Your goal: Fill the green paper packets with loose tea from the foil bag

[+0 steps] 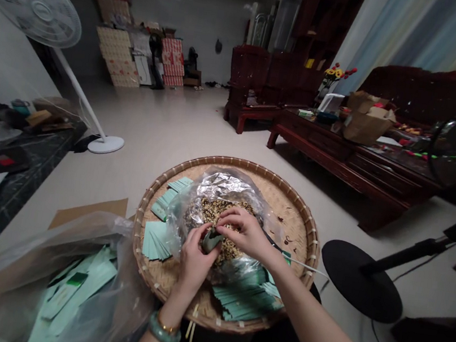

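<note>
Sachet (pixel 211 241) of pale green paper sits pinched in the left hand (pixel 195 260), fingers closed around it, just above a heap of dried, chopped herb (pixel 220 221). The right hand (pixel 242 233) curls beside it over that heap, fingertips bunched; whether they hold any flakes is too small to tell. The heap lies inside a crinkled foil-lined bag (pixel 217 186), which rests on a round woven bamboo tray (pixel 290 214). Stacks of matching green sachets (pixel 247 297) lie on the tray around the bag, and more fill a clear plastic bag (pixel 64 289) at the lower left. A jade bangle (pixel 163 331) circles the left wrist. Farther off stand a white floor fan (pixel 34 2) and a dark wooden sofa (pixel 432 90).
</note>
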A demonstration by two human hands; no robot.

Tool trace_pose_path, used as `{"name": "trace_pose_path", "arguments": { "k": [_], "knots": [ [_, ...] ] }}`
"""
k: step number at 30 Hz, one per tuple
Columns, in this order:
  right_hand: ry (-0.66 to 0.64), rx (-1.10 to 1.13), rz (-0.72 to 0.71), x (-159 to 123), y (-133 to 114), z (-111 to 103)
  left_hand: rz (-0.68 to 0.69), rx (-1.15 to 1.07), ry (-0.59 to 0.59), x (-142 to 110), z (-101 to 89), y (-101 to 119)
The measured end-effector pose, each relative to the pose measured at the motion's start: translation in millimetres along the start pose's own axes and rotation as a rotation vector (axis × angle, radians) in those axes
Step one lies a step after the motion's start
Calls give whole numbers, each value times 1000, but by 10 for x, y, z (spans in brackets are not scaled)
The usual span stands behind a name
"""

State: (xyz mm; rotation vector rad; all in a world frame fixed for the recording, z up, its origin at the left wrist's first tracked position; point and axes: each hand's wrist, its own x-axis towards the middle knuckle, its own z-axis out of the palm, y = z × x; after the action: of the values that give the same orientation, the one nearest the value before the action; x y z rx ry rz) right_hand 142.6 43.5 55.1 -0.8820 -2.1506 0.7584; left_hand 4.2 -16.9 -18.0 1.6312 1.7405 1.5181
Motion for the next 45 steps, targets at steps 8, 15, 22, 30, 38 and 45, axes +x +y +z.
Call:
{"name": "trace_pose_path", "arguments": {
  "k": [8, 15, 22, 30, 38, 45],
  "knots": [
    [-102, -26, -25, -131, -20, -42, -47, -71, -11, -18, 1, 28],
    [-38, 343, 223, -196, 107, -142, -432, -540, -281, -6, -188, -65],
    [-92, 486, 284, -289, 225, -270, -669, -655, -346, -69, -247, -132],
    [253, 695, 452, -362, 148, -79, -663, -672, -249, -150, -118, -37],
    [260, 718, 565, -481, 209, 362, -553, -606, -184, -166, -80, 90],
    [319, 688, 586, -508, 184, 360, -485, -512, -174, -168, -77, 18]
  ]
}}
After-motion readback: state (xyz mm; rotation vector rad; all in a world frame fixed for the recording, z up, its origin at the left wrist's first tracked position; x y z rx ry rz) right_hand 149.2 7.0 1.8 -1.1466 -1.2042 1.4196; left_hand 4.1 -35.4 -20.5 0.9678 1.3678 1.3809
